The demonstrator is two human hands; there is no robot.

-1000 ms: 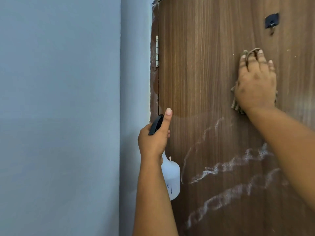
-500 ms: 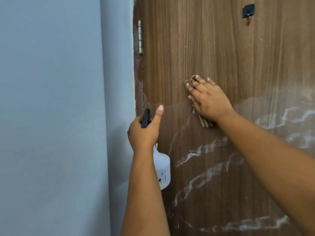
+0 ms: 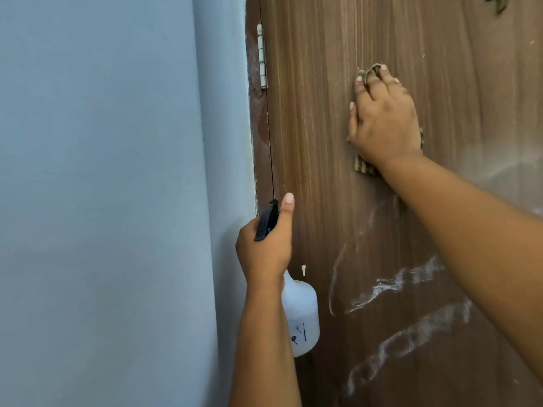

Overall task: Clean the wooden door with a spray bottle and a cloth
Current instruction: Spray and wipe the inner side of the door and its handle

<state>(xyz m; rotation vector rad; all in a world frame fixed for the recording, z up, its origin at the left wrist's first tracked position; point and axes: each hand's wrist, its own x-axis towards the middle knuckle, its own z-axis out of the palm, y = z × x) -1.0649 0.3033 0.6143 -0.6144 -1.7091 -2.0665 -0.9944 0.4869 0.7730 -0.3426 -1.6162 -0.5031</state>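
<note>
Against the wooden door [image 3: 338, 142], the right hand [image 3: 385, 121] pressed a striped cloth [image 3: 364, 165] flat, fingers spread over it. Lower left, the left hand [image 3: 264, 251] gripped the white spray bottle [image 3: 302, 315] by its black trigger head, beside white streaks [image 3: 396, 283] and a hinge [image 3: 262, 57].

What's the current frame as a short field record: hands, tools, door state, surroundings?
left hand: grips the spray bottle by its black head, thumb raised along the trigger top
right hand: presses the cloth flat against the door, fingers spread
cloth: striped, bunched under the palm, edges showing above and below
door: wood grain, white foamy streaks below the cloth
hinge: at the door's left edge
wall: blue-grey, left of the door
</note>
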